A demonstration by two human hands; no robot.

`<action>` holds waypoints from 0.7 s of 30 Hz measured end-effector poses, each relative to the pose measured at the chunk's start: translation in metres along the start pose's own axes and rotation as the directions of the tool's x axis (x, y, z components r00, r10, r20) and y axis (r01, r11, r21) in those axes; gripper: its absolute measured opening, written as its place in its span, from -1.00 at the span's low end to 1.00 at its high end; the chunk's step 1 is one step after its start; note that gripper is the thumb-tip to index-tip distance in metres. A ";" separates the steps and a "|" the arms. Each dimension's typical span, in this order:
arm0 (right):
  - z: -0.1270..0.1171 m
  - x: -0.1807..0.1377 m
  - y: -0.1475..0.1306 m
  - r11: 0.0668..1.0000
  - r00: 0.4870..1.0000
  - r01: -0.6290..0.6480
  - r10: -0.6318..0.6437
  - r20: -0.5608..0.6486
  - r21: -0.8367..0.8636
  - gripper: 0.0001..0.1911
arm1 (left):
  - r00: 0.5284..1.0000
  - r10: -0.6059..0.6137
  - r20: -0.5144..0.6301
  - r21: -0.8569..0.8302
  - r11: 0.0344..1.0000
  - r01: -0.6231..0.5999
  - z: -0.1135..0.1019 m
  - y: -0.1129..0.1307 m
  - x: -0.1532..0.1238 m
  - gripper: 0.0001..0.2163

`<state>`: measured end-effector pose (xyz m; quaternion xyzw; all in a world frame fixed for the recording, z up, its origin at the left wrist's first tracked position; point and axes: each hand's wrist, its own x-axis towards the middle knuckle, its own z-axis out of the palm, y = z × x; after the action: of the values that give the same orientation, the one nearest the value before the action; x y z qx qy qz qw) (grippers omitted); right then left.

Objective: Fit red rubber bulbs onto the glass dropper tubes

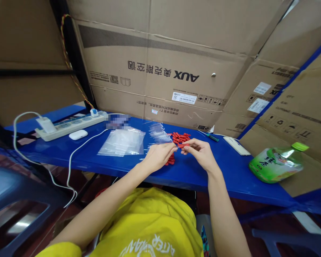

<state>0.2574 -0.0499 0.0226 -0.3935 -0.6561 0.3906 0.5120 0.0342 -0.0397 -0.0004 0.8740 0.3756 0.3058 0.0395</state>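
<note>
In the middle of the blue table, my left hand [160, 154] and my right hand [200, 151] meet fingertip to fingertip. A small red handle-shaped piece [182, 145] is pinched in the fingers of my right hand. My left hand's fingers are also pressed together at its left end; what they hold there is too small to make out. Behind my hands lies a pile of similar red pieces [179, 137], and a few more red pieces [171, 159] lie nearer to me, partly hidden by my left hand. Thin shiny rods [158, 132] are laid side by side just beyond my left hand.
Clear plastic bags [121, 142] lie left of the rods. Further left are a white earbud case [78, 134], a power strip [69, 125] and a white cable [81, 149]. A green-handled screwdriver [212, 137], a phone [237, 146] and a green-labelled bottle [276, 164] are at right. Cardboard [160, 53] walls the back.
</note>
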 end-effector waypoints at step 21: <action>0.006 -0.001 0.001 0.998 0.999 -0.035 0.034 0.010 0.046 -0.61 | 0.998 0.052 -0.018 -0.001 0.999 -0.052 0.002 -0.004 -0.003 -0.62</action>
<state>0.2521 -0.0511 0.0204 -0.3910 -0.6424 0.4162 0.5111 0.0311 -0.0380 -0.0048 0.8808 0.3526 0.3148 0.0289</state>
